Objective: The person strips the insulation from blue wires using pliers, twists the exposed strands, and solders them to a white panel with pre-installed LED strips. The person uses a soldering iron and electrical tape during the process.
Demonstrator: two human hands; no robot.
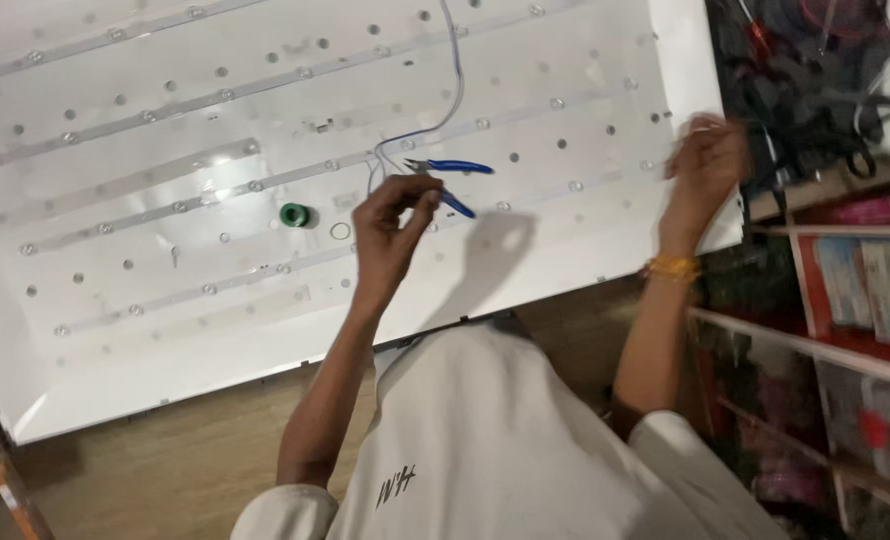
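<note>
The left hand (390, 225) pinches its fingertips, touching the blue-handled pliers (452, 180) lying mid-panel by a thin wire (453, 85). The right hand (707, 165), loosely curled, touches the white backlight panel's (565, 250) right edge. A green roll (295, 214) lies left.

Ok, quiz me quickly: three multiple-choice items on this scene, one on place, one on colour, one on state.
1. Where is the small green roll?
A) on the white flat panel, image-left of the left hand
B) on the side shelves
C) on the floor

2. What colour are the handles of the small metal cutters?
A) red
B) blue
C) yellow

3. Those handles are:
A) taped
B) shut together
C) spread apart

Answers:
1. A, it lies on the panel beside that hand.
2. B, both grips are blue.
3. C, a gap shows between them.
</note>
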